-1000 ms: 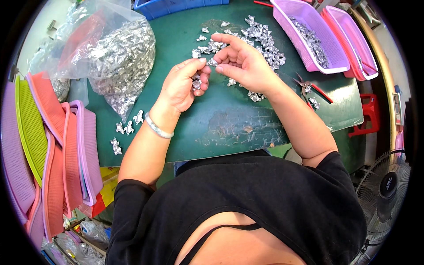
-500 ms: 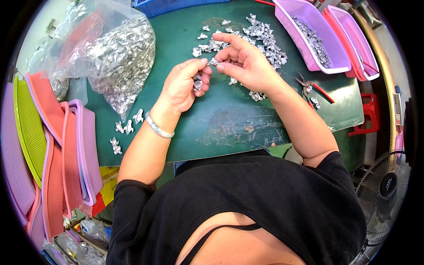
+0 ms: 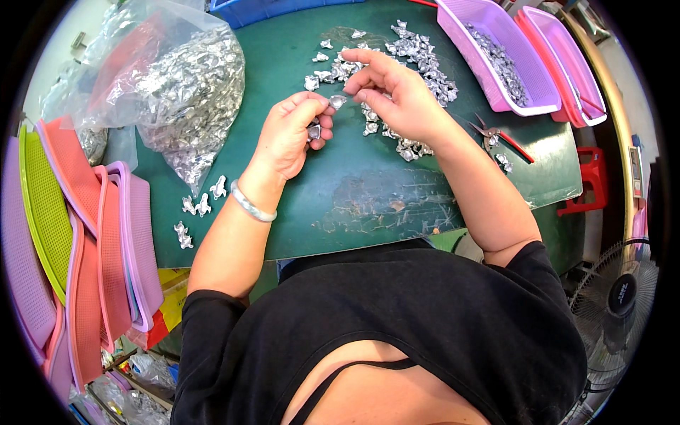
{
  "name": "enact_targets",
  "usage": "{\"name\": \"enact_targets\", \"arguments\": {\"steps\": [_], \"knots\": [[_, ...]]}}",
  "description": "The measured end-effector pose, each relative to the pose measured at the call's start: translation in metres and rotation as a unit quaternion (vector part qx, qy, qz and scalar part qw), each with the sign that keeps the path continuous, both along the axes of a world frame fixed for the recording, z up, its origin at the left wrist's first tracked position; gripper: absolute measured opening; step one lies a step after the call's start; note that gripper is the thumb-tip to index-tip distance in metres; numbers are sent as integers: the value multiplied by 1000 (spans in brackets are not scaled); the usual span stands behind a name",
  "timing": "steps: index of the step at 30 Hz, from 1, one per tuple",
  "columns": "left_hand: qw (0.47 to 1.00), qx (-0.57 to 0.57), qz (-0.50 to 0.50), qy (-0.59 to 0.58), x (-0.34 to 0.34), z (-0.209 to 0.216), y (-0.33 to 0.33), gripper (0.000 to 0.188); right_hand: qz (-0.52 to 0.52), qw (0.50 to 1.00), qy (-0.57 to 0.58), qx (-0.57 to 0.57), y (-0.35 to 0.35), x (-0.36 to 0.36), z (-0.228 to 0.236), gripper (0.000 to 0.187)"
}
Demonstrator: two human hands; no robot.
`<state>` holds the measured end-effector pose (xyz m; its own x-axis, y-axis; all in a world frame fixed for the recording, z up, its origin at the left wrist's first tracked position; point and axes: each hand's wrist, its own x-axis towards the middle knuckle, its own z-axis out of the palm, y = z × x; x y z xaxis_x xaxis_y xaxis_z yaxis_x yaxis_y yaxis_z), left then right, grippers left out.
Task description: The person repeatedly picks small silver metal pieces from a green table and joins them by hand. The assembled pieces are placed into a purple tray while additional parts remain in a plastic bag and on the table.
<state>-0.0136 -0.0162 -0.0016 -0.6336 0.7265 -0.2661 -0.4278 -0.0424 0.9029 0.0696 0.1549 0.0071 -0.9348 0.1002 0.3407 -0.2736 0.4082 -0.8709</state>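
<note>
My left hand point(image 3: 292, 134) is closed around small silver metal castings. One casting point(image 3: 338, 102) sticks out between its thumb and forefinger, and another casting point(image 3: 314, 132) shows in the curled lower fingers. Just to the right, my right hand point(image 3: 400, 99) hovers with its forefinger stretched out and its thumb apart, no piece visible in it. Beneath and beyond that hand spreads a loose pile of the same castings point(image 3: 433, 74) on the green table point(image 3: 297, 227). Several single castings point(image 3: 202, 205) lie beside my left forearm.
A clear plastic bag point(image 3: 195, 99) full of castings stands at the far left. Stacked plastic baskets point(image 3: 85, 241) crowd the left edge. At the right lie red-handled cutters point(image 3: 506, 138), below a purple basket point(image 3: 520, 57) holding grey pieces. A blue bin point(image 3: 276, 8) sits at the back.
My right hand has drawn away from the casting at my left fingertips, moving slightly up and right. That casting now shows more fully. My left hand has barely shifted.
</note>
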Motion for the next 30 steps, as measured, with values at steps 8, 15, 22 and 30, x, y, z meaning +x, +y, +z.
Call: {"name": "enact_targets", "arguments": {"steps": [8, 15, 22, 30], "knots": [[991, 90, -7, -102, -9, -6, -4, 16, -39, 950, 13, 311, 15, 1, -4, 36], [987, 80, -22, -139, -10, -8, -3, 8, -46, 959, 2, 281, 14, -2, -6, 35], [995, 3, -66, -80, 0, -5, 2, 17, -10, 998, -52, 13, 3, 2, 5, 36], [994, -12, -67, -89, 5, -3, 4, 18, 10, 1000, -17, -4, 1, 0, 0, 38]]}}
